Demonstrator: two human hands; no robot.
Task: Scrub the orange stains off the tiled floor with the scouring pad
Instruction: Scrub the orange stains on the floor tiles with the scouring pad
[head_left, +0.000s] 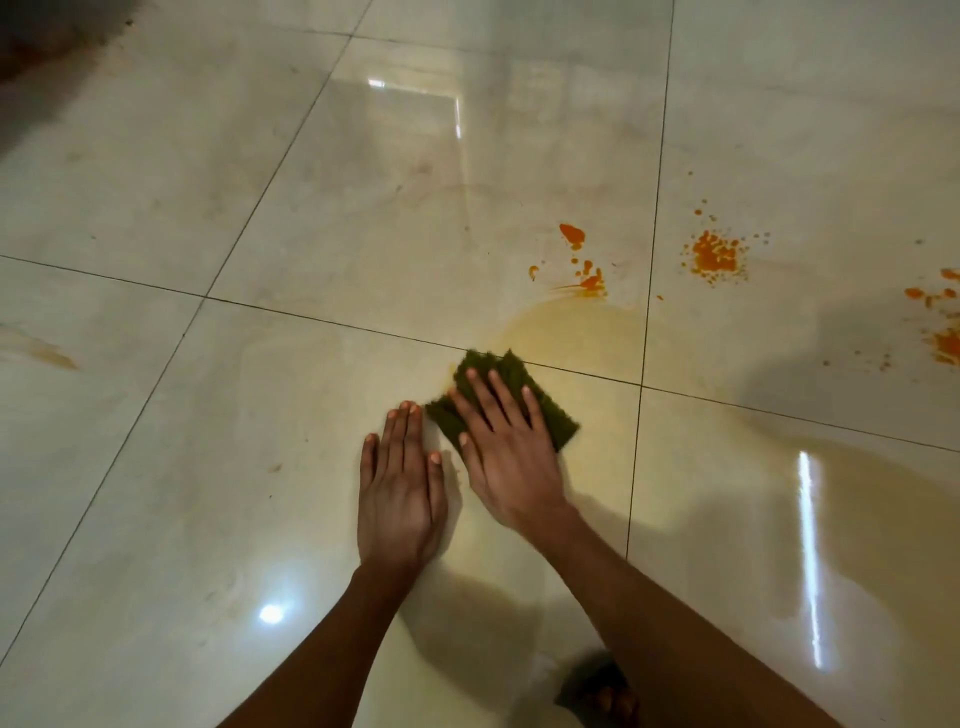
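Right hand presses the scouring pad flat-fingered on a smeared floor; left hand rests open; bright orange stains remain unscrubbed.

Your floor is glazed tile, pale cream with faint marbling, smooth and highly glossy: it mirrors lamps as bright spots and streaks near its lower edge and a window-like glare toward the top. Thin dark grout lines look matt against the shine. The pad under your right hand is dark green, fibrous and rough, fully matt, with frayed edges. The stains look thick, opaque and dull orange, speckled at their rims. Around the pad, a thin yellowish film lies wet and glossy on the tile.
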